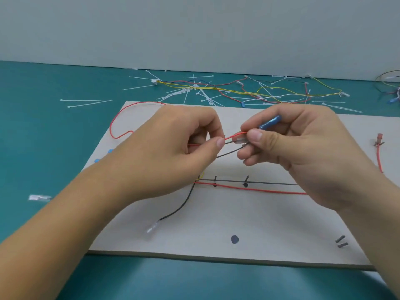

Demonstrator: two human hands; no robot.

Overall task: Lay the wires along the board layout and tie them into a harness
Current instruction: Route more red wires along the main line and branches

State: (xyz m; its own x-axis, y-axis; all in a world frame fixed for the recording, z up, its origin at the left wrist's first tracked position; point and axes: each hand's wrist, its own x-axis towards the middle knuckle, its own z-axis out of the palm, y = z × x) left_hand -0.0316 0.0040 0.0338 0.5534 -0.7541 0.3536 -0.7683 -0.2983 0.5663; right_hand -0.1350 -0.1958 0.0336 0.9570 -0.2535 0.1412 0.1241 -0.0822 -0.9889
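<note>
Pinching red wire (234,135), left hand (171,148), right hand (303,148)

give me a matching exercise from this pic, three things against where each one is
Things:
1. blue connector
2. white cable ties
3. black wire with clear terminal

Places:
a. lying on the board
b. held in the fingers of the right hand
c. scattered on the green table behind the board

Pairs: 1-b, 2-c, 3-a

left hand (171,148) and right hand (303,146) are bare to the forearms, with short fingernails.
</note>
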